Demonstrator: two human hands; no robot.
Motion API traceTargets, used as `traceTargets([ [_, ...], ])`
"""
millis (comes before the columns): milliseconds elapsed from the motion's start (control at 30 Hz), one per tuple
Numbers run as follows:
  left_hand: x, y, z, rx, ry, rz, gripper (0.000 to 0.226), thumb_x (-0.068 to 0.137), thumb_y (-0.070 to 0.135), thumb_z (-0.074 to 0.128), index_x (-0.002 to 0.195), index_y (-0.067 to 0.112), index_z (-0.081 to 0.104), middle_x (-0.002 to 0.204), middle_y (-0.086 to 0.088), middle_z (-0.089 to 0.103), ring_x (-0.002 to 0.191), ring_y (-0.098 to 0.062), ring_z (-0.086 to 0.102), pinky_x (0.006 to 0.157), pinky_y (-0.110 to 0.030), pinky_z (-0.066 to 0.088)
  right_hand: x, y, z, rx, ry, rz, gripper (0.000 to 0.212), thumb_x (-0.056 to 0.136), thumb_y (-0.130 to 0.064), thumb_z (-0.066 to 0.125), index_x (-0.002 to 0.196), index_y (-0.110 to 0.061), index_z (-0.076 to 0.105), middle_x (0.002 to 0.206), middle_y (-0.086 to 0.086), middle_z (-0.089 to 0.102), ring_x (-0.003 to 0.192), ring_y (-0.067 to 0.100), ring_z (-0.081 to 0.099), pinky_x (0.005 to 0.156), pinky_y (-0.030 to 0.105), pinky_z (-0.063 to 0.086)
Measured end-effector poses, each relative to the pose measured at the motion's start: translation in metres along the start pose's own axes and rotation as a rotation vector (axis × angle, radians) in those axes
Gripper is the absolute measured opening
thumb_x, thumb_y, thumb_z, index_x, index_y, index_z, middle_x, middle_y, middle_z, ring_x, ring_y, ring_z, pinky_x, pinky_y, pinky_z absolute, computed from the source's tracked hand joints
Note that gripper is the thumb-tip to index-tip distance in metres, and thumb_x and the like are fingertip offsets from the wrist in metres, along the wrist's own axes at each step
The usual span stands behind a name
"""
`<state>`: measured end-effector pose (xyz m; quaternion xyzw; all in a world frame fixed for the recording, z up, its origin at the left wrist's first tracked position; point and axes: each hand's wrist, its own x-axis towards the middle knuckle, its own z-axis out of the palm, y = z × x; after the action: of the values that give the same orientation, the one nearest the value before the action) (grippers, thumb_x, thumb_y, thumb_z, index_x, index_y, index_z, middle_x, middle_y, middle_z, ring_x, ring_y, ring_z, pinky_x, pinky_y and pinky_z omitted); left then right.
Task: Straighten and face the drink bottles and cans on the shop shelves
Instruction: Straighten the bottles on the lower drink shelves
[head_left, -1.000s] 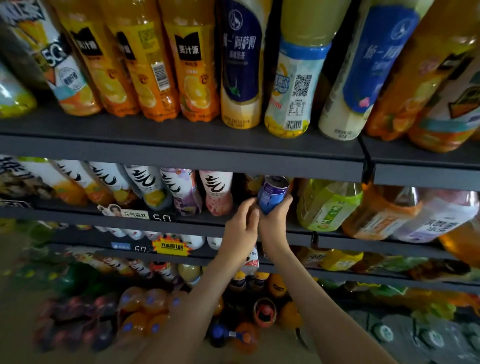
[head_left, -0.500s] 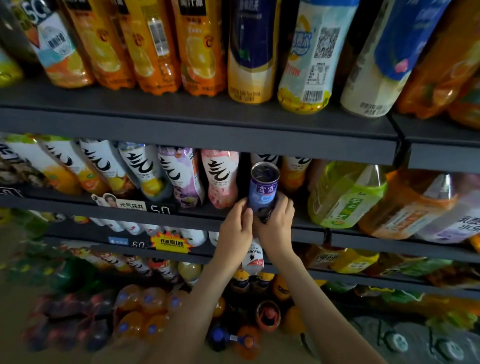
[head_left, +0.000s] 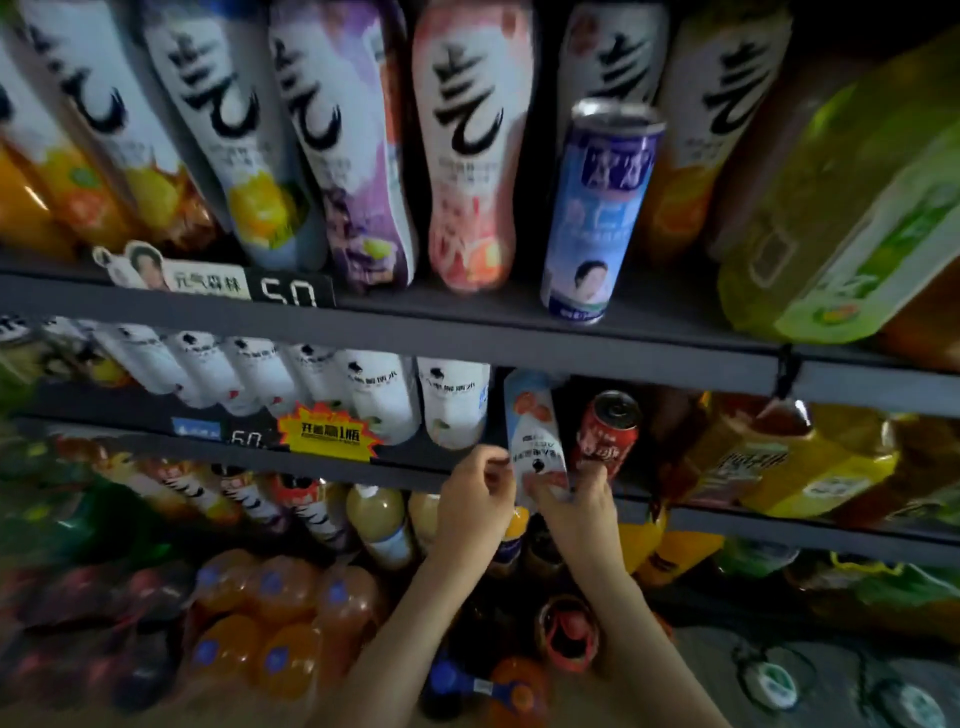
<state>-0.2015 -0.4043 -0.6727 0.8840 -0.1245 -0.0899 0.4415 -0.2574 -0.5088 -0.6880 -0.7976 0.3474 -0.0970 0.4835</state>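
A blue can (head_left: 597, 208) stands upright and alone at the front of the upper shelf (head_left: 467, 332), with no hand on it. One shelf lower, a white bottle with a peach label (head_left: 535, 441) leans forward over the shelf edge. My right hand (head_left: 574, 512) grips its lower end from below. My left hand (head_left: 475, 499) is at the bottle's left side with curled fingers pinching its edge. A red can (head_left: 605, 436) stands just right of the bottle, close to my right thumb.
Tall white bottles with black brush lettering (head_left: 467, 156) line the upper shelf, with a big green-labelled jug (head_left: 841, 218) at the right. White bottles (head_left: 379, 395) and yellow jugs (head_left: 789, 462) fill the lower shelf (head_left: 415, 467). Orange soda bottles (head_left: 270, 623) lie below.
Both hands let go of the blue can, which now stands on the upper shelf. They dropped one shelf lower and took hold of the white peach bottle. The view tilted down.
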Motion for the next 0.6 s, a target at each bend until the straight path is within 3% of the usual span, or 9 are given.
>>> traceTargets([
  [133, 0.008, -0.036, 0.031, 0.091, -0.117, 0.112, 0.043, 0.094, 0.01, 0.05, 0.133, 0.027, 0.049, 0.122, -0.002, 0.057, 0.113, -0.019, 0.054, 0.09, -0.023, 0.041, 0.003, 0.026, 0.021, -0.094, -0.061, -0.067, 0.061, 0.085, -0.029, 0.069, 0.128, 0.0, 0.037, 0.111, 0.019, 0.061, 0.1, 0.033, 0.061, 0.062, 0.022, 0.041],
  [233, 0.005, -0.056, 0.046, 0.045, -0.143, 0.231, 0.059, 0.091, 0.0, 0.051, 0.143, 0.024, 0.038, 0.13, -0.006, 0.049, 0.121, -0.019, 0.048, 0.091, -0.009, 0.032, -0.006, 0.035, 0.025, -0.036, -0.035, -0.061, 0.06, 0.089, -0.022, 0.065, 0.136, 0.0, 0.035, 0.098, 0.005, 0.063, 0.074, 0.01, 0.057, 0.052, 0.005, 0.04],
  [300, 0.001, -0.064, 0.051, -0.004, -0.159, 0.335, 0.072, 0.086, -0.006, 0.052, 0.146, 0.028, 0.029, 0.142, -0.007, 0.038, 0.133, -0.018, 0.036, 0.099, -0.006, 0.024, -0.013, 0.031, 0.022, -0.004, -0.008, -0.079, 0.062, 0.089, -0.021, 0.065, 0.14, -0.004, 0.034, 0.098, 0.001, 0.062, 0.072, 0.005, 0.053, 0.054, 0.003, 0.04],
  [367, -0.001, -0.066, 0.052, 0.0, -0.103, 0.418, 0.073, 0.086, 0.004, 0.055, 0.146, 0.033, 0.026, 0.15, -0.004, 0.027, 0.14, -0.013, 0.023, 0.108, -0.013, 0.022, -0.023, 0.022, 0.015, 0.032, 0.046, -0.111, 0.059, 0.087, -0.026, 0.065, 0.138, -0.015, 0.037, 0.101, 0.005, 0.065, 0.08, 0.013, 0.06, 0.062, 0.01, 0.044],
  [433, 0.004, -0.059, 0.054, 0.04, 0.049, 0.518, 0.059, 0.087, 0.024, 0.054, 0.143, 0.021, 0.035, 0.147, -0.004, 0.036, 0.137, -0.013, 0.03, 0.112, -0.02, 0.025, -0.033, 0.007, 0.007, 0.1, 0.118, -0.14, 0.049, 0.085, -0.029, 0.067, 0.128, -0.028, 0.043, 0.096, -0.003, 0.064, 0.082, 0.014, 0.063, 0.065, 0.019, 0.049],
  [533, 0.011, -0.026, 0.047, -0.001, 0.119, 0.502, 0.052, 0.084, 0.037, 0.053, 0.131, 0.016, 0.044, 0.133, -0.002, 0.051, 0.123, -0.011, 0.045, 0.104, -0.019, 0.034, -0.033, -0.011, -0.005, 0.265, 0.179, -0.217, 0.039, 0.085, -0.025, 0.068, 0.116, -0.036, 0.047, 0.094, -0.023, 0.058, 0.086, -0.012, 0.058, 0.065, 0.005, 0.045],
  [600, 0.017, -0.007, 0.04, -0.027, 0.146, 0.44, 0.055, 0.082, 0.037, 0.058, 0.13, 0.014, 0.047, 0.13, -0.002, 0.054, 0.119, -0.014, 0.048, 0.096, -0.021, 0.041, -0.026, -0.021, -0.01, 0.307, 0.17, -0.273, 0.043, 0.089, -0.017, 0.064, 0.125, -0.033, 0.047, 0.093, -0.023, 0.057, 0.085, -0.016, 0.055, 0.069, 0.003, 0.043],
])
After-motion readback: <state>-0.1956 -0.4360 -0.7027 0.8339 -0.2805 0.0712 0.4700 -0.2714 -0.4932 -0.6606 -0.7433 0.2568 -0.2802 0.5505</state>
